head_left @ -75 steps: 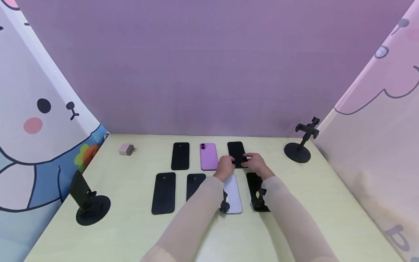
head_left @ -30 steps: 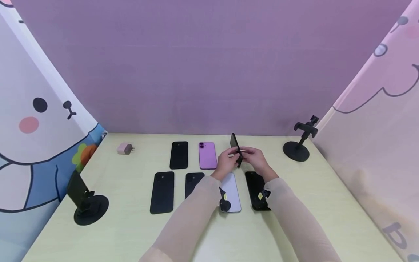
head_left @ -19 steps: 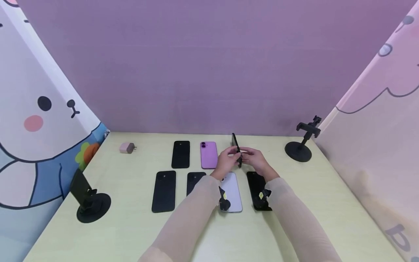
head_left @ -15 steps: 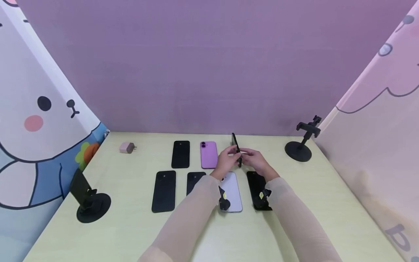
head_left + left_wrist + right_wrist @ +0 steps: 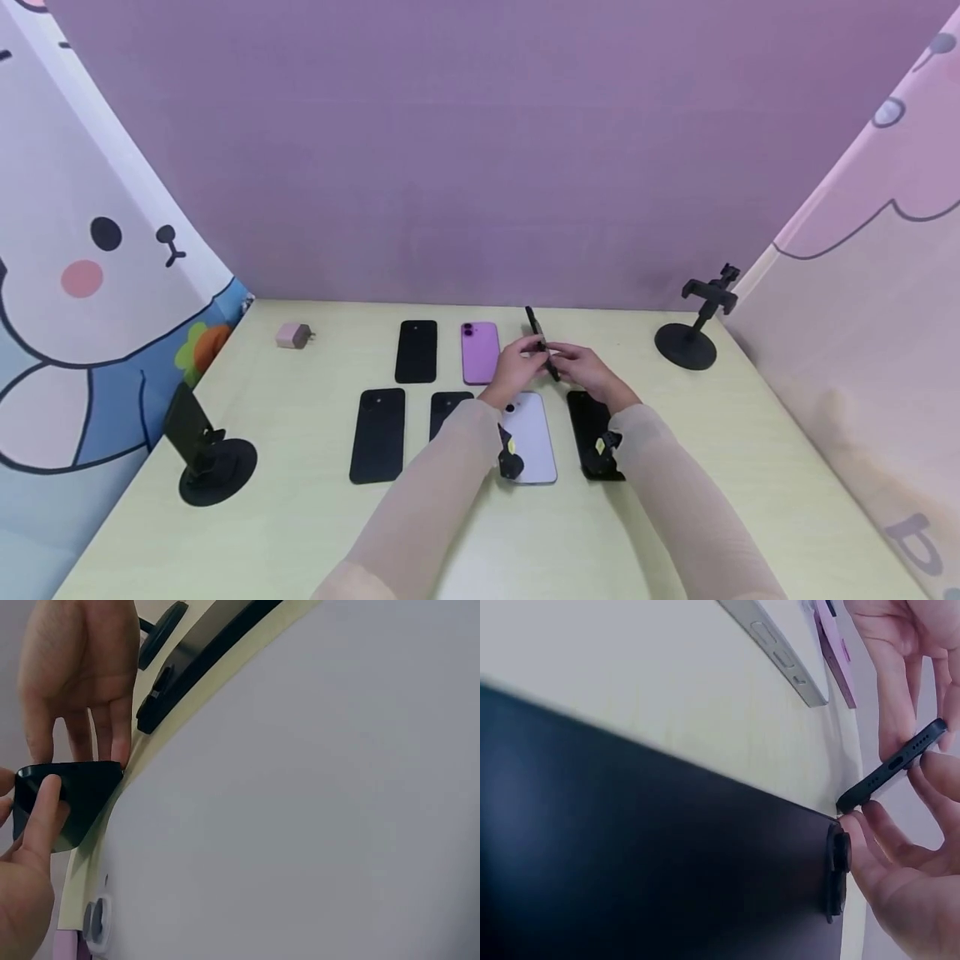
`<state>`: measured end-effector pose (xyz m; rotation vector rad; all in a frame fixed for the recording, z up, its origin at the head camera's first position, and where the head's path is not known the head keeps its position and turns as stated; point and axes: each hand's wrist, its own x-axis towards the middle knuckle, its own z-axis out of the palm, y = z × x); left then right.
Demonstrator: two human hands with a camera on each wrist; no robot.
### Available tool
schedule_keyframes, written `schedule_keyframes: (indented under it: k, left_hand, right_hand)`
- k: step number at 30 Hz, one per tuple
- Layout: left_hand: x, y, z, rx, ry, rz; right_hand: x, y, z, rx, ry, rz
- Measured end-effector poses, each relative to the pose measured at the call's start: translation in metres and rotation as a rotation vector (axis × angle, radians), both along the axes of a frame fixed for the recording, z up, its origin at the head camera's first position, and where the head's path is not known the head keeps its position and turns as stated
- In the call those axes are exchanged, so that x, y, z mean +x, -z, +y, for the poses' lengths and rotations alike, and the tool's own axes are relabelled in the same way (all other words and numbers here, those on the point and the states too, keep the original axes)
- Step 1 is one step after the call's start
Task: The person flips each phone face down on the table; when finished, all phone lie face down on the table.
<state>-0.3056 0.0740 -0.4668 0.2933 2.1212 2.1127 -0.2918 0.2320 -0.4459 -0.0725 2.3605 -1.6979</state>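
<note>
Both hands hold one black phone (image 5: 535, 325) at the back of the table, standing on its long edge and leaning left in the head view. My left hand (image 5: 516, 367) pinches it from the left, thumb and fingers on its sides. From the right, my right hand (image 5: 591, 371) grips the same phone with its fingertips. Its port end (image 5: 896, 763) faces the right wrist camera, low over the table. In the left wrist view one left finger lies along the phone's dark face (image 5: 86, 795). Under the wrists lie a white phone (image 5: 532, 442) and a black phone (image 5: 585, 412).
Left of the hands lie a pink phone (image 5: 480, 354) and black phones (image 5: 416, 352), (image 5: 377, 436), (image 5: 447, 406). A charger plug (image 5: 294, 335) sits at back left. Black stands occupy the left side (image 5: 217, 471) and the back right (image 5: 686, 346). A purple wall (image 5: 480, 167) rises behind.
The phone lay flat with fingertips at its edges; the hands have since tipped it up on its side. In the last half second it has turned slightly, its far end swinging left.
</note>
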Motion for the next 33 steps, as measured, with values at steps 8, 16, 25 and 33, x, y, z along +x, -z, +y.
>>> schedule_keyframes:
  k: [8, 16, 25, 33]
  left_hand:
    - [-0.001, -0.001, -0.001, -0.210, -0.029, 0.078]
    - [0.003, -0.003, -0.004, -0.590, -0.034, 0.165]
    - [0.003, 0.002, -0.006, -0.701, -0.035, 0.211]
    - [0.002, -0.001, -0.009, -0.805, -0.022, 0.215]
  right_hand:
    - [-0.004, 0.008, 0.006, 0.093, 0.015, -0.044]
    - [0.000, 0.009, 0.001, 0.295, 0.062, 0.002]
    - [0.000, 0.005, -0.008, 0.434, 0.075, 0.025]
    - [-0.013, 0.015, -0.010, 0.458, 0.057, 0.042]
